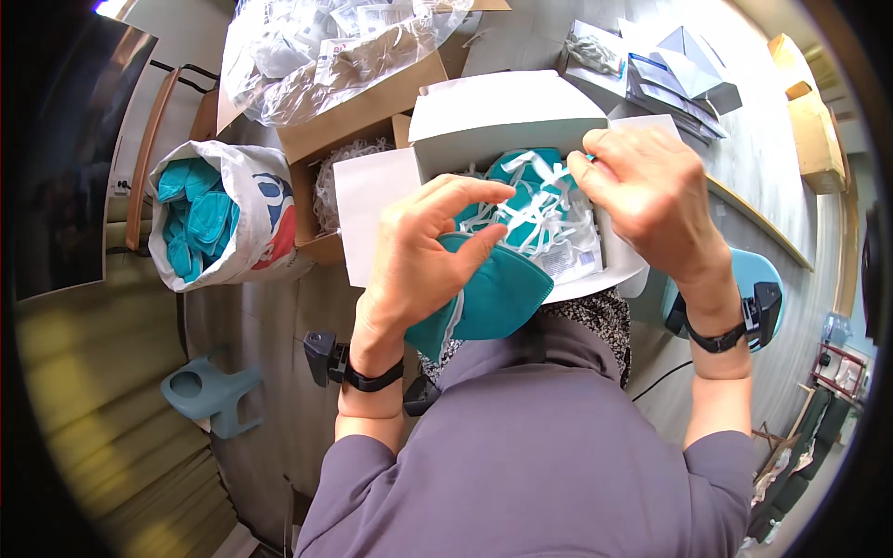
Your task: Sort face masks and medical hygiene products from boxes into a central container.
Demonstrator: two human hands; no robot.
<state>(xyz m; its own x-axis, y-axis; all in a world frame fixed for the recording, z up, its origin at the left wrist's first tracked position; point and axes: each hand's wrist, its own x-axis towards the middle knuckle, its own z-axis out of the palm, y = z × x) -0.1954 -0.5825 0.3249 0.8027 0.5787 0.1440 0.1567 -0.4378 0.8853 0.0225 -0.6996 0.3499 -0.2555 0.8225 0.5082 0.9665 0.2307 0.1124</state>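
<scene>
A teal folded face mask with a white strap lies just below my left hand, overlapping the near side of a white cardboard box. The thumb and forefinger of that hand are apart with a gap between them; its other fingers are hidden. Over the box's right side, my right hand is closed, fingers bent and pressed together; what they hold, if anything, is hidden. Inside the box are more teal masks, a tangle of white straps and a printed clear packet.
To the left stands a white bag filled with teal masks. Behind it, a brown carton bears clear plastic bags. Flattened boxes are stacked at back right. A blue-grey stool is at lower left, a light-blue seat at right.
</scene>
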